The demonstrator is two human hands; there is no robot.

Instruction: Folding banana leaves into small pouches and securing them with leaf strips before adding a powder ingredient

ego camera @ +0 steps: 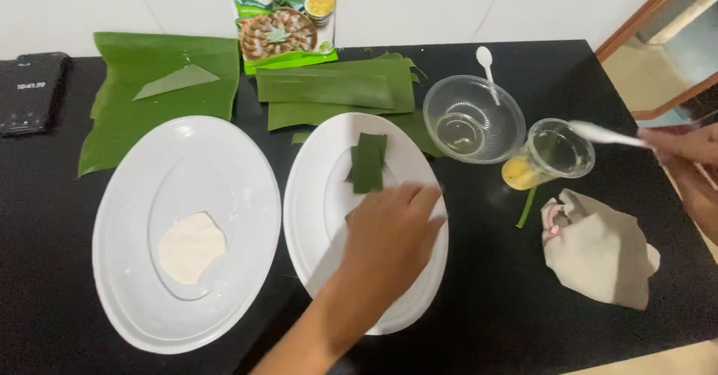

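Hands at work over a black desk (479,315): my left hand (389,237) lies palm-down, fingers loosely spread and holding nothing, on the near white oval plate (314,218), just short of a small folded strip of banana leaf (367,162) at the plate's middle. My right hand (684,151) pinches a white plastic spoon (609,134) over a clear cup (550,154) with yellow filling. The leaf piece looks light, thin and pliable, likely to tear along its grain; I would lift it by an edge. Left sits a second plate with a dough disc (191,246); beyond, a clear bowl (473,118), leaf stacks (336,91) and a green packet (284,20).
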